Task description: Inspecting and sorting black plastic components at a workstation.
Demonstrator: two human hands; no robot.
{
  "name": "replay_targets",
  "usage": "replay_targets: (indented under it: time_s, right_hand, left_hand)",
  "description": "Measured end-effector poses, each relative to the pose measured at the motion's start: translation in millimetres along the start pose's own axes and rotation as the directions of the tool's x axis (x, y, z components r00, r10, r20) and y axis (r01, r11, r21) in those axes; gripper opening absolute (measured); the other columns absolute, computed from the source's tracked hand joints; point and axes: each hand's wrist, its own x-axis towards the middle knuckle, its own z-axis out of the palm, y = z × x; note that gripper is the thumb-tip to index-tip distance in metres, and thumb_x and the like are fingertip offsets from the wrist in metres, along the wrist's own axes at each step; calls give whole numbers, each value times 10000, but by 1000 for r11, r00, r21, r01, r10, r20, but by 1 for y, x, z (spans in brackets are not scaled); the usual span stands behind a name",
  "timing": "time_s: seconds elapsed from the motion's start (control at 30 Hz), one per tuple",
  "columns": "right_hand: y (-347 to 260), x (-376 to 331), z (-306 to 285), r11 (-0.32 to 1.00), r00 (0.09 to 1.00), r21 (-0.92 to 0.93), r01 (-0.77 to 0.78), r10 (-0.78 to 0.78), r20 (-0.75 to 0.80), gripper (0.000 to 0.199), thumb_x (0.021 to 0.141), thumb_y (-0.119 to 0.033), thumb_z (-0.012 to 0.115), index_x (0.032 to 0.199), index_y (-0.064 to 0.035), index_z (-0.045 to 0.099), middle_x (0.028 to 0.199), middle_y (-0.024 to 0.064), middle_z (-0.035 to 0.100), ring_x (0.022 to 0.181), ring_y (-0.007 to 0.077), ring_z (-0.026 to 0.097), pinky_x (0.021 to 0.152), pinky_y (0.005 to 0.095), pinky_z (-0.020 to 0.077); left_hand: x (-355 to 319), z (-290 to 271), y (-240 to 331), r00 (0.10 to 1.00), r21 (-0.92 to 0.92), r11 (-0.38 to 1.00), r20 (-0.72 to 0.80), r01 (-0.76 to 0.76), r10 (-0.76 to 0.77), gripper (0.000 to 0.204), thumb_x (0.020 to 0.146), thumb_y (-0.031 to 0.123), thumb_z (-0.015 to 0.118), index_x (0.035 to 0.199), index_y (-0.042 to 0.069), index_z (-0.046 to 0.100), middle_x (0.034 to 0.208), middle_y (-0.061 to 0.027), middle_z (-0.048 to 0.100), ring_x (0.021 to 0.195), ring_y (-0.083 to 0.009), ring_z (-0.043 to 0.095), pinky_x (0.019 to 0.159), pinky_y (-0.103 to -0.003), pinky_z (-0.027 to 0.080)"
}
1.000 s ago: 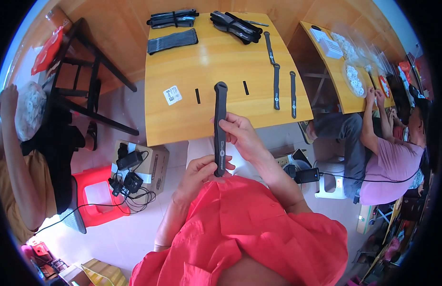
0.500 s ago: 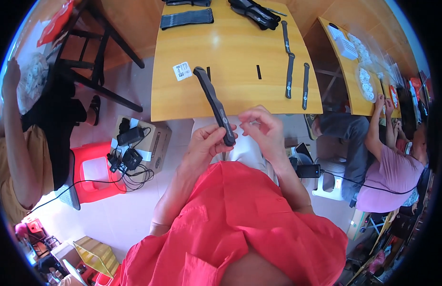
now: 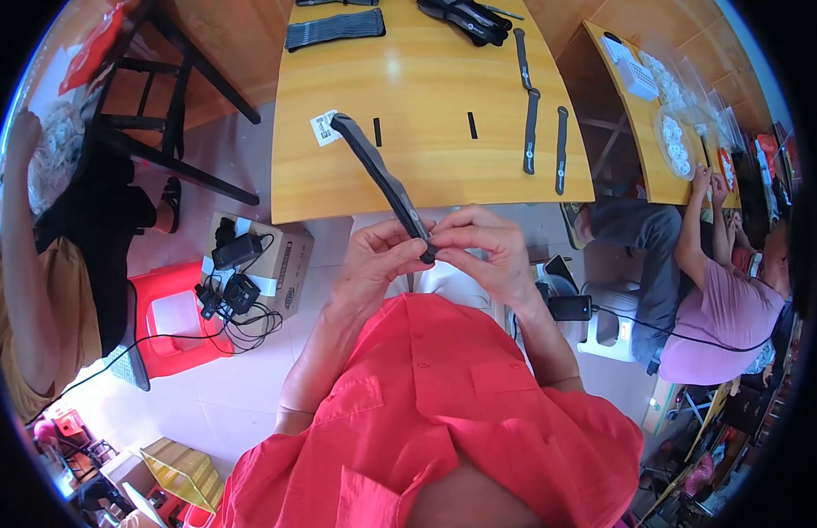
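Observation:
A long dark grey fabric strap (image 3: 376, 167) with a small pale mark slants from above the table toward me. Near its lower end, the fingers and thumb of my left hand (image 3: 373, 264) are closed round it. My right hand (image 3: 489, 253) pinches the same end from the other side, its fingertips partly hiding what they grip. The strap's far end overlaps a white printed label (image 3: 324, 128) on the wooden table (image 3: 408, 176). Two short black strips, a left strip (image 3: 379, 132) and a right strip (image 3: 472, 126), lie on the tabletop.
More straps (image 3: 531, 132) lie along the table's right side. At the back are a row of grey straps (image 3: 335, 31) and a dark bundle (image 3: 466, 19). A cardboard box (image 3: 290, 273) with adapters and cables stands left, near a red stool (image 3: 149, 295). People sit on both sides.
My right hand has come in from beside the strap and now pinches its near end. The strap's far end has shifted left, over the label.

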Motion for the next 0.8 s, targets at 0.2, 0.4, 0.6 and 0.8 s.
replay_targets:
  time_s: [0.2,0.4,0.6,0.8]
  right_hand:
    - [-8,1,0,984,996,-153,90,-85,40,166,699,66,646,859,25,643,878,118,603,779,217,610,659,267,495]
    - [-11,3,0,944,983,-276,181,-169,66,180,687,95,634,858,39,631,881,138,607,780,241,619,643,272,503]
    - [-9,3,1,931,976,-291,218,-205,74,178,687,94,632,858,44,623,878,140,606,768,249,617,631,280,507]
    - [-10,1,1,935,978,-288,206,-201,46,176,690,54,647,863,38,614,873,128,590,748,255,598,622,297,493]
  left_hand:
    - [1,-2,-1,1000,-5,1000,-16,21,-21,247,792,73,638,1020,-18,605,875,-89,635,783,-133,623,690,-248,545]
    - [2,-4,-2,1000,-11,1000,-23,11,-11,230,797,68,633,1009,-16,611,858,-84,636,769,-128,623,681,-245,548]
    - [0,-1,-2,999,-1,1000,-41,-2,2,218,797,70,635,998,-11,614,860,-81,636,770,-126,622,677,-243,548]
    - [-1,2,-3,998,31,999,-55,-10,12,216,792,78,643,990,-4,615,857,-78,639,763,-125,624,675,-238,545]
